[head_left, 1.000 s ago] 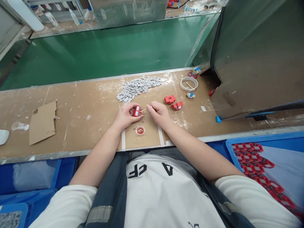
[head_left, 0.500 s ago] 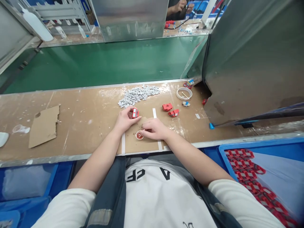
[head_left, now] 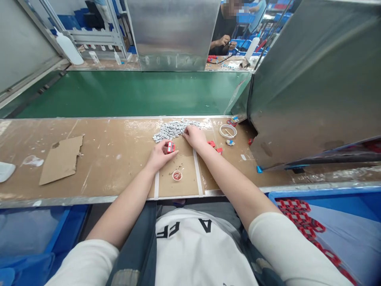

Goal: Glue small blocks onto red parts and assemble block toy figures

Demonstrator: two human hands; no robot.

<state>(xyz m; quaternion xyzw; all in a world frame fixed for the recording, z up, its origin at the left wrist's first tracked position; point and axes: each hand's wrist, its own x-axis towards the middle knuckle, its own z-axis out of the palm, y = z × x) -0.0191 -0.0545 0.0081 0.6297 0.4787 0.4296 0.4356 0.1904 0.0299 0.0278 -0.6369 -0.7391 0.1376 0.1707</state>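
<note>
Head view: brown-covered workbench (head_left: 101,171), scuffed, ran left to right; green strip (head_left: 143,93) beyond it, metal panel (head_left: 175,35) on the far side, dark panel (head_left: 312,83) at right. Co-worker (head_left: 222,33) sat far right, partly behind the metal panel. Cardboard scrap (head_left: 62,161) lay left; white ring (head_left: 220,131) right. Blue bin (head_left: 327,191), near right, was cut off by the frame. Right forearm partly covered two red pieces (head_left: 211,143). Left hand (head_left: 158,155) had its fingers clamped on a red part with pale rectangles (head_left: 170,147), at the fingertips, above the bench, beyond a small cup (head_left: 177,180). Right hand (head_left: 195,137) was at the near-right edge of the grey tile pile (head_left: 168,131), fingertips bunched; couldn't tell if it gripped one.
</note>
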